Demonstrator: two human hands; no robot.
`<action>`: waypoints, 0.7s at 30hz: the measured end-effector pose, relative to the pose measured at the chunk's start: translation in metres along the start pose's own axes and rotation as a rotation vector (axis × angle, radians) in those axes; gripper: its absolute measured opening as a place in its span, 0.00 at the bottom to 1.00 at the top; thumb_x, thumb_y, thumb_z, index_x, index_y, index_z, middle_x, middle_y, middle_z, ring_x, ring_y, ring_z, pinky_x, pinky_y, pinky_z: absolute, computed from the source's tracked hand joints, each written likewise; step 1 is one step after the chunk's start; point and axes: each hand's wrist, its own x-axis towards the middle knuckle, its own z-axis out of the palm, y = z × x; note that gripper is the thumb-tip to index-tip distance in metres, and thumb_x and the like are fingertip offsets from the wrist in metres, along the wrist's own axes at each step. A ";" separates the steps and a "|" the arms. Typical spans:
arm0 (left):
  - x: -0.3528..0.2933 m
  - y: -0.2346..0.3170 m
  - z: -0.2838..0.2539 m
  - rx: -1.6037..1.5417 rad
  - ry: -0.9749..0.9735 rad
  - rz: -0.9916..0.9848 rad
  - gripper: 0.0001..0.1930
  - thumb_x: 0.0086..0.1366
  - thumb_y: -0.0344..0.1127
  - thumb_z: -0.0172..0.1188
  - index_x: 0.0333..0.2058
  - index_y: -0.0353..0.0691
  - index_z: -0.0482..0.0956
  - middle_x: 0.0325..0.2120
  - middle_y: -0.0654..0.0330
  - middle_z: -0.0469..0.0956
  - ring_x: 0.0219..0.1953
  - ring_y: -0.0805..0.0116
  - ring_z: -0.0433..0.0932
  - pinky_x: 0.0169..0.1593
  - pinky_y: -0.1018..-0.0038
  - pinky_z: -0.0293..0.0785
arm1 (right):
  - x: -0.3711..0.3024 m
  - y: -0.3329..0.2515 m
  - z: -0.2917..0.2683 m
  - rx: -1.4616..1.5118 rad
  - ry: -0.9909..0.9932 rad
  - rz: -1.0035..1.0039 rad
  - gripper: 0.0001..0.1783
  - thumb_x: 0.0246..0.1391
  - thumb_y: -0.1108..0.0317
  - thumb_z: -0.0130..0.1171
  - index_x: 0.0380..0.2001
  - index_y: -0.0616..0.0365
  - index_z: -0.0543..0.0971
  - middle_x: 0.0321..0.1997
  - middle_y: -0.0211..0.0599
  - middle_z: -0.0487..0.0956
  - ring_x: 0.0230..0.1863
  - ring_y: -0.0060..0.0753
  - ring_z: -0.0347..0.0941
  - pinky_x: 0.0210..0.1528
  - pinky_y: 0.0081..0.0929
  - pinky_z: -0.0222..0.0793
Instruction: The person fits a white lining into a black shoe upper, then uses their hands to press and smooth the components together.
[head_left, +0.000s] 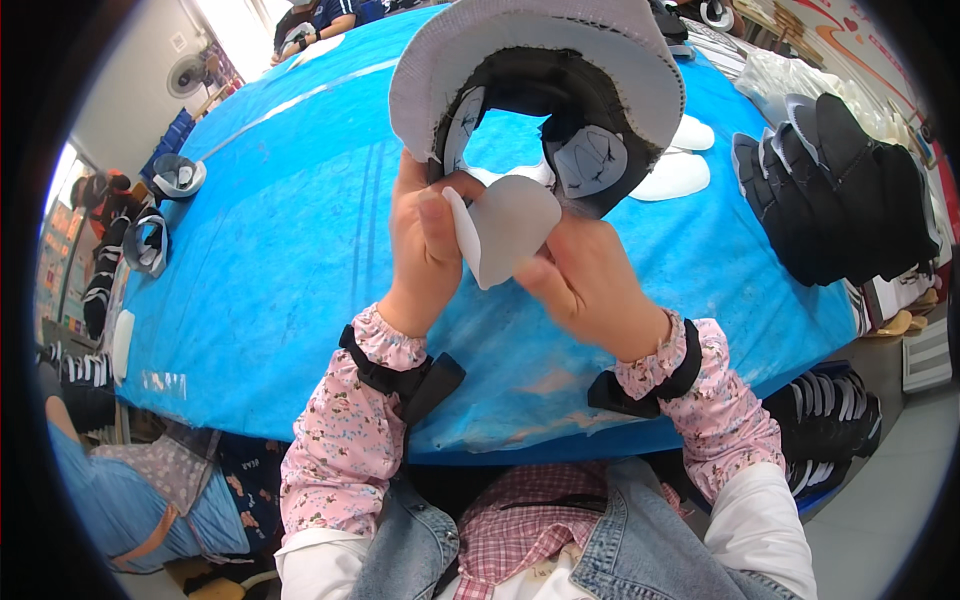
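A shoe upper (pixel 420 95), pale mesh outside and black inside with stitched white patches, is held up over the table, its opening facing me. My left hand (pixel 425 240) is closed at its lower left edge, with the thumb against a curved white stiffener piece (pixel 515 225). This smooth piece stands in front of the upper's lower edge, bent at its left side. My right hand (pixel 590 280) is closed on the lower right of the piece, close under the upper; some of its fingers are hidden behind.
The table has a blue cover (pixel 280 250). At right stands a stack of black uppers (pixel 840 190); white insole-shaped pieces (pixel 675 175) lie beyond my right hand. Two uppers (pixel 150 245) rest along the left edge. Another person (pixel 330 20) is at the far side, and one (pixel 160 490) sits at lower left.
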 end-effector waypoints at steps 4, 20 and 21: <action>0.001 -0.005 0.001 0.048 0.002 0.110 0.37 0.64 0.58 0.25 0.19 0.34 0.75 0.34 0.48 0.70 0.38 0.53 0.68 0.42 0.67 0.64 | 0.004 -0.015 -0.009 -0.042 -0.085 0.005 0.41 0.39 0.36 0.57 0.40 0.68 0.68 0.18 0.42 0.73 0.21 0.45 0.72 0.23 0.32 0.67; 0.005 0.008 -0.006 0.257 -0.021 -0.037 0.17 0.54 0.44 0.58 0.26 0.31 0.74 0.34 0.47 0.66 0.36 0.51 0.68 0.40 0.65 0.64 | -0.002 0.016 0.007 0.561 0.020 0.411 0.18 0.55 0.60 0.51 0.38 0.68 0.73 0.26 0.36 0.76 0.27 0.21 0.71 0.28 0.21 0.67; 0.006 0.009 -0.007 0.240 -0.034 -0.064 0.17 0.52 0.43 0.61 0.27 0.31 0.74 0.35 0.48 0.66 0.36 0.52 0.68 0.39 0.67 0.65 | -0.003 0.017 0.005 0.548 -0.008 0.413 0.17 0.55 0.62 0.52 0.39 0.67 0.73 0.29 0.35 0.76 0.29 0.19 0.70 0.31 0.20 0.68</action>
